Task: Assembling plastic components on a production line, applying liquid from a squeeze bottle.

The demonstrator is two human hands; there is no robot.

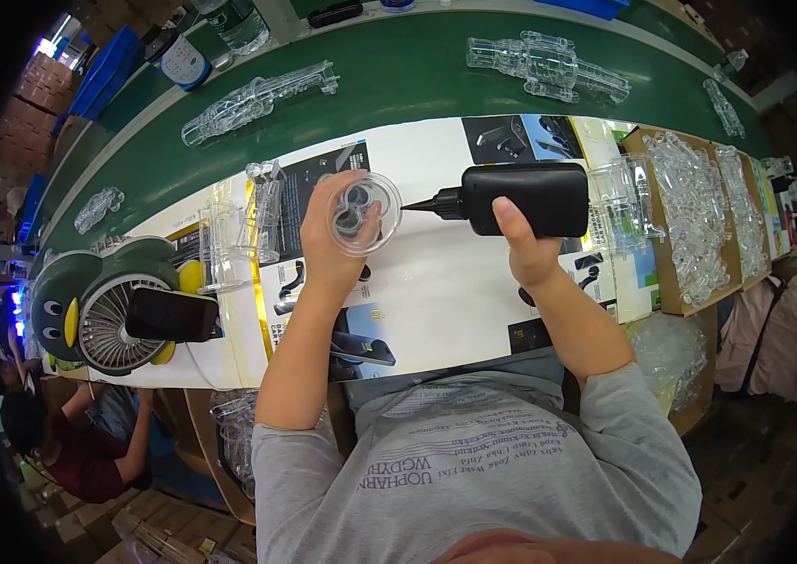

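Over the middle of the white work surface, my left hand (325, 230) grips a clear round plastic part (389, 240) with ring shapes inside it. My right hand (532, 246) is wrapped around a black squeeze bottle (525, 193), held on its side. The bottle's thin pointed nozzle (422, 203) points left, its tip at or very close to the rim of the clear part; whether they touch I cannot tell. Left of my left hand stand several clear plastic pieces (229, 240). More clear cylindrical pieces (619, 202) are right of the bottle.
A cardboard tray (666, 291) of clear parts lies at the right. At the left are a green animal-shaped fan (55, 305) and a phone (173, 315). Clear assemblies (257, 101) lie on the green belt (398, 80) behind. A co-worker (79, 442) sits at the lower left.
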